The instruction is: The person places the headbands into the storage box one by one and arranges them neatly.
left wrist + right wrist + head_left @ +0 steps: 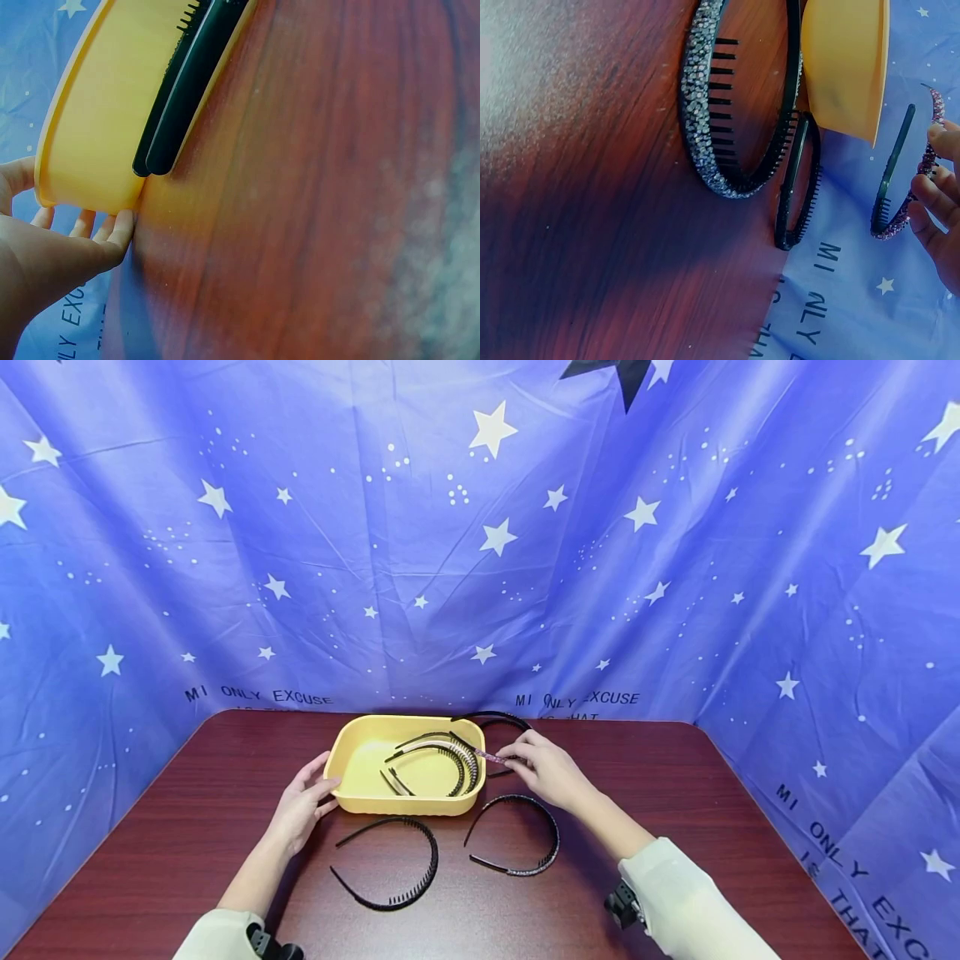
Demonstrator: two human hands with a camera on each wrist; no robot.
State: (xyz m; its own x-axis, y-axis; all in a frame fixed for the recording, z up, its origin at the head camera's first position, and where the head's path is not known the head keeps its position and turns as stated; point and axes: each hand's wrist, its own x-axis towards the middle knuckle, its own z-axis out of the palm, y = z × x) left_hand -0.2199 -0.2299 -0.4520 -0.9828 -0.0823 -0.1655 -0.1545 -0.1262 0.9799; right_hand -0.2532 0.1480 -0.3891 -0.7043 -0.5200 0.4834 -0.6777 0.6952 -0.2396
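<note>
A yellow plastic bin (408, 807) stands on the table with several headbands (471, 760) lying in its right part. My left hand (302, 806) grips its left end, thumb at the rim and fingers beneath, as the left wrist view also shows. In my right hand (547, 770) I pinch a headband with pinkish glitter (889, 234), held up at the bin's right rim. A black toothed headband (433, 860) lies in front of the bin. To its right rests a silver-glitter headband (697, 82).
Another black headband (512, 718) lies by the bin's back right corner, partly hidden by my right hand. A blue star-print curtain (420, 527) hangs around the back and sides of the dark red wooden table (637, 760).
</note>
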